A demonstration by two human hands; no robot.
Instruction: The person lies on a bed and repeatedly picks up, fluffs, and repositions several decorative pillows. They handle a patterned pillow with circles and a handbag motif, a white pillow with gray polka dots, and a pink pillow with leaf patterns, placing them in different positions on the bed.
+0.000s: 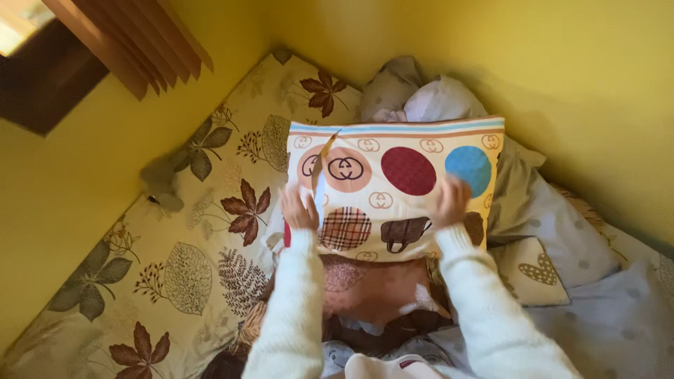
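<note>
A cream pillow printed with coloured circles, a plaid circle and a handbag shape stands propped at the head of the bed. My left hand presses flat against its lower left face. On the pillow's right side, below the blue circle, my right hand rests the same way. Both arms wear white knitted sleeves. A loose flap or tag sticks up from the pillow near my left hand.
A bedsheet with leaf prints covers the mattress on the left. Grey dotted pillows and bedding pile up behind and to the right. Yellow walls meet in the corner. A wooden window frame with a curtain is upper left.
</note>
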